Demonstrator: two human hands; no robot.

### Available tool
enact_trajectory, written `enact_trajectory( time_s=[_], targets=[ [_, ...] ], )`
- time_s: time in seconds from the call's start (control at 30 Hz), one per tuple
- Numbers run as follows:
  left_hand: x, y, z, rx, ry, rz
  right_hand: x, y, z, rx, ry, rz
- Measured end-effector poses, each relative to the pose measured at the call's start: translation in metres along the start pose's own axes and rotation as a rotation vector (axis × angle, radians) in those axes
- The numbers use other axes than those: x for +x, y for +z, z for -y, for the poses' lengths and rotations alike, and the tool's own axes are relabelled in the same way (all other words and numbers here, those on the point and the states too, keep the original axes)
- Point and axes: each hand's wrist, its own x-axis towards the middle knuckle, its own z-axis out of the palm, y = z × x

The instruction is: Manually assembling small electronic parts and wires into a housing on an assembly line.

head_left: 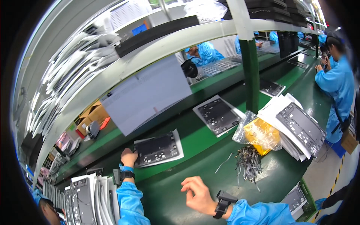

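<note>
A black tablet-sized panel with small silver and white parts lies on a white sheet on the green surface. My left hand is closed at its left edge, fingertips partly hidden, and seems to pinch that edge. My right hand hovers over the dark green bench with its fingers loosely bent and apart, holding nothing. A loose heap of thin dark strips lies beyond it to the right, with one strip apart. Both wrists carry black strapped devices and blue sleeves.
Another black panel lies farther along the green strip. Panels and white sheets are stacked at left and right, beside a yellow bag in clear plastic. A green post rises from the bench. A person in blue works at right.
</note>
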Motion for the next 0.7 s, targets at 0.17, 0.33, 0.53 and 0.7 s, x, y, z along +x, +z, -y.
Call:
enact_trajectory(
  time_s=[0.17, 0.33, 0.53, 0.7],
  targets=[
    [-0.014, -0.009, -0.185, -0.152, 0.302, -0.005, 0.001, 0.003, -0.004, -0.009, 0.028, 0.003],
    [0.002, 0.050, -0.339, -0.394, 0.256, 0.453, 0.006, 0.021, -0.006, -0.054, -0.113, -0.221],
    [0.072, 0.153, -0.372, -0.176, 0.340, 0.476, 0.022, 0.011, 0.003, 0.042, 0.151, -0.258],
    [0.108, 0.211, -0.406, -0.287, 0.406, 0.474, 0.012, 0.005, -0.014, 0.022, 0.070, -0.289]
  ],
)
